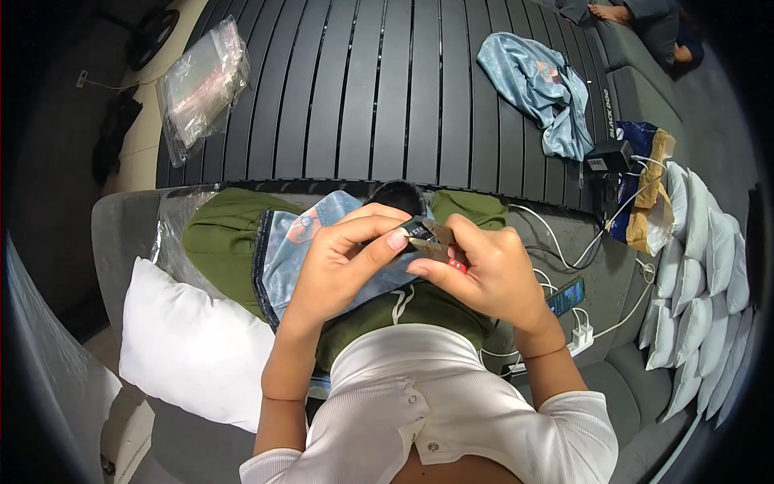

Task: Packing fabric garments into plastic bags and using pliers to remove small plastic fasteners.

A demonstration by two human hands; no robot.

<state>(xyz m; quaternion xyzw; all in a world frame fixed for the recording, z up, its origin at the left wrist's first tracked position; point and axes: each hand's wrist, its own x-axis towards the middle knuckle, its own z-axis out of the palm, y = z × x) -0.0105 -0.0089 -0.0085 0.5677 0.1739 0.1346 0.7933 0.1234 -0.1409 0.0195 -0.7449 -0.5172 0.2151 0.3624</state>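
Observation:
My left hand (343, 258) and my right hand (484, 270) meet over my lap. Between the fingertips of both sits a small dark piece with a brown tag (426, 236); a bit of red shows under my right thumb. Beneath the hands lies a light blue printed garment (294, 242) with a dark edge, spread over an olive green garment (222, 234). A black rounded object (397, 194) peeks out just behind the fingers. What exactly the small piece is cannot be made out.
A white pillow (189, 347) lies at my left. A clear plastic bag (201, 81) and a light blue cloth (540, 85) rest on the dark slatted surface (387, 89). White cables, a charger and a phone (567, 296) sit at right, beside stacked white pillows (697, 282). Another person's feet (613, 12) show top right.

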